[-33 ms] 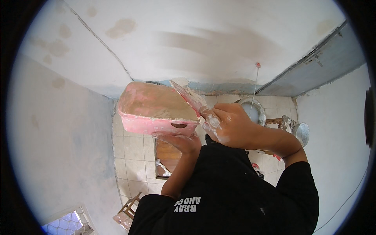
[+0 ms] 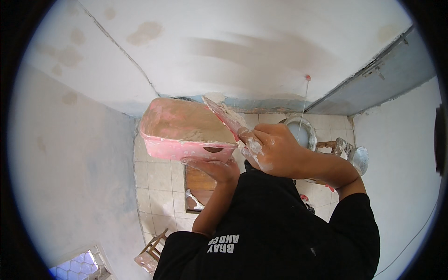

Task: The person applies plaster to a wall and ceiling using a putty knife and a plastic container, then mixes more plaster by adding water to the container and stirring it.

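Note:
A pink plastic tub (image 2: 190,148), its inside smeared with beige putty, is held up in front of me, tilted so its opening shows. From below, my left hand (image 2: 215,169) bears it, palm and fingers against the underside. My right hand (image 2: 267,145), spotted with white putty, is closed round a wide reddish putty knife (image 2: 223,115). Putty lies thick along the upper face of its blade. The blade slants over the tub's right end; whether it touches the rim I cannot tell. My right fingers partly hide the handle.
Ahead stands a white wall (image 2: 261,28) with darker damp patches. On the tiled floor (image 2: 161,175) are a brown wooden board (image 2: 198,179), a round bucket (image 2: 302,128) at the right, a wooden stool (image 2: 326,145) and a metal pot (image 2: 359,159). Another small wooden stool (image 2: 151,252) is at lower left.

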Demonstrator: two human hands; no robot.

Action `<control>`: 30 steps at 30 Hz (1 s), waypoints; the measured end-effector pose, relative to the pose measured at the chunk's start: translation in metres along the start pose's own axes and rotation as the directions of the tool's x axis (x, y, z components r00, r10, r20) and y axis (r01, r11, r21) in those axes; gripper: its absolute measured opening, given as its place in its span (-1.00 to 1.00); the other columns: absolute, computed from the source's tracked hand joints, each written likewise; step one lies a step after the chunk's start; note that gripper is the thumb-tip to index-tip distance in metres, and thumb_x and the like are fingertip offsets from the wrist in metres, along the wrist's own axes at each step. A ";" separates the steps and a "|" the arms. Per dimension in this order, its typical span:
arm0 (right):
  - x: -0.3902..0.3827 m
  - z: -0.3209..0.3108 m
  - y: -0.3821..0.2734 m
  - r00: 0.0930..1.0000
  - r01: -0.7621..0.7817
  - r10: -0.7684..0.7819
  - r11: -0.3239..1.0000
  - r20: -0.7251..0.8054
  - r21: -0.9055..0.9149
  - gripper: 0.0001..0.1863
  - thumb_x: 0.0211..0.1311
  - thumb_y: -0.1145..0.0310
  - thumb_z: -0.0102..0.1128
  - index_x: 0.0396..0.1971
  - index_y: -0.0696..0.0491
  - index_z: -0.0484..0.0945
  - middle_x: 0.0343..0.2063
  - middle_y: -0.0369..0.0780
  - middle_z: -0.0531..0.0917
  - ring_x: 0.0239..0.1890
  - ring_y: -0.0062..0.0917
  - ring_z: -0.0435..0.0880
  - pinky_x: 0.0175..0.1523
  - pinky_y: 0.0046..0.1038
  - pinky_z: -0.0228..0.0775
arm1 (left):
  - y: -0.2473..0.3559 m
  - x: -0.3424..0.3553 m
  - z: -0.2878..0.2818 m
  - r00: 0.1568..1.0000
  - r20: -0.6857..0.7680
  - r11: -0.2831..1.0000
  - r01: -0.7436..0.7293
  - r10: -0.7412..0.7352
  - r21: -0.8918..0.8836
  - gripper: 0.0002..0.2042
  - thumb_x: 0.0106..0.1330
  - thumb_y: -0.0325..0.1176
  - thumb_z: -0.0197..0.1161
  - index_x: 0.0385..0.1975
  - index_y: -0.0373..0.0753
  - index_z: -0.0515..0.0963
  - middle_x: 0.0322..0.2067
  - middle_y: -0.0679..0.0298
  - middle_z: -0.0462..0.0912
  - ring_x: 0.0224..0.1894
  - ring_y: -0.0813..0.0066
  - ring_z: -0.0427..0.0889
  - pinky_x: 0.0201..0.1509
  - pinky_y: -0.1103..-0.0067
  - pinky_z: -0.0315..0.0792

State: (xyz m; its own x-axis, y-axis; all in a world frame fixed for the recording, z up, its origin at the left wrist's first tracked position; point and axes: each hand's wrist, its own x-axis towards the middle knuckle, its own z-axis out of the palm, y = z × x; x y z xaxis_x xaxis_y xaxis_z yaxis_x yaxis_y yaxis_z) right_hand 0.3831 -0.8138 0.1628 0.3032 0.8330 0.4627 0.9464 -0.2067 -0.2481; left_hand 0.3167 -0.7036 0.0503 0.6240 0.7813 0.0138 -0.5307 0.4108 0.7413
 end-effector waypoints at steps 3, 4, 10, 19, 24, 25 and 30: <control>-0.001 0.004 -0.003 1.000 0.015 -0.015 1.000 0.015 -0.004 -0.74 -0.20 0.43 0.16 -0.44 0.26 0.49 -0.64 -0.22 0.49 -0.56 -0.44 0.52 -0.60 -0.44 0.38 | -0.001 0.002 0.001 0.992 -0.111 0.983 0.044 -0.065 -0.179 -0.24 0.25 0.36 -0.38 0.30 -0.04 -0.13 0.22 0.22 0.09 0.27 0.31 0.12 0.34 0.40 0.07; -0.001 0.004 -0.003 1.000 0.019 -0.019 1.000 0.016 -0.003 -0.74 -0.20 0.43 0.16 -0.44 0.26 0.49 -0.64 -0.22 0.49 -0.56 -0.44 0.52 -0.60 -0.44 0.38 | 0.000 0.002 0.001 0.987 -0.133 0.979 0.060 -0.087 -0.195 -0.24 0.25 0.36 -0.38 0.30 -0.04 -0.13 0.22 0.22 0.10 0.27 0.31 0.13 0.34 0.41 0.08; -0.002 -0.003 -0.005 0.993 0.080 -0.077 0.996 0.091 -0.033 -0.79 -0.13 0.47 0.14 -0.46 0.30 0.47 -0.66 -0.19 0.48 -0.60 -0.43 0.50 -0.64 -0.45 0.35 | -0.006 0.001 -0.006 0.975 -0.203 0.991 0.065 -0.089 -0.118 -0.26 0.27 0.34 -0.37 0.31 -0.03 -0.15 0.25 0.24 0.05 0.29 0.35 0.10 0.35 0.45 0.07; -0.008 -0.007 -0.010 0.982 0.121 -0.110 0.991 0.156 -0.061 -0.78 -0.12 0.51 0.15 -0.45 0.35 0.48 -0.71 -0.21 0.47 -0.61 -0.46 0.50 -0.63 -0.48 0.35 | -0.012 0.001 -0.007 0.972 -0.234 0.999 0.011 -0.002 0.035 -0.27 0.28 0.32 -0.40 0.32 -0.04 -0.17 0.27 0.25 0.01 0.31 0.38 0.06 0.36 0.47 0.03; -0.014 -0.007 -0.006 0.974 0.130 -0.110 0.987 0.199 -0.091 -0.79 -0.10 0.48 0.16 -0.46 0.33 0.48 -0.71 -0.22 0.46 -0.60 -0.46 0.50 -0.61 -0.48 0.36 | -0.015 0.010 -0.016 0.986 -0.168 0.999 -0.007 0.000 -0.047 -0.25 0.28 0.33 -0.39 0.32 -0.06 -0.17 0.26 0.25 0.03 0.30 0.39 0.07 0.36 0.46 0.03; -0.014 -0.008 -0.008 0.973 0.137 -0.117 0.986 0.200 -0.091 -0.79 -0.10 0.48 0.16 -0.46 0.33 0.48 -0.71 -0.22 0.46 -0.60 -0.46 0.50 -0.61 -0.48 0.36 | -0.041 0.017 -0.048 0.906 -0.035 0.825 -0.368 0.422 0.428 -0.27 0.31 0.28 -0.40 0.33 -0.07 -0.27 0.30 0.23 -0.10 0.33 0.32 -0.02 0.38 0.38 -0.04; -0.028 -0.006 -0.001 0.971 0.056 -0.054 0.998 0.234 -0.003 -0.79 -0.02 0.42 0.16 -0.47 0.28 0.50 -0.71 -0.23 0.46 -0.57 -0.44 0.50 -0.57 -0.43 0.38 | 0.001 0.014 -0.001 0.981 -0.094 0.982 -0.158 0.168 0.105 -0.32 0.38 0.16 -0.42 0.33 -0.14 -0.33 0.33 0.22 -0.22 0.37 0.33 -0.11 0.41 0.37 -0.12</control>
State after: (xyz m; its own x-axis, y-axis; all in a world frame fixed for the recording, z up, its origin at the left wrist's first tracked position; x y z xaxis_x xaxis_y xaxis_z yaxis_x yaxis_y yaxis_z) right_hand 0.3749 -0.8401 0.1555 0.2174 0.9399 0.2633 0.9623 -0.1613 -0.2189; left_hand 0.3248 -0.6916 0.0508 0.4689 0.8801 0.0746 -0.5595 0.2306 0.7961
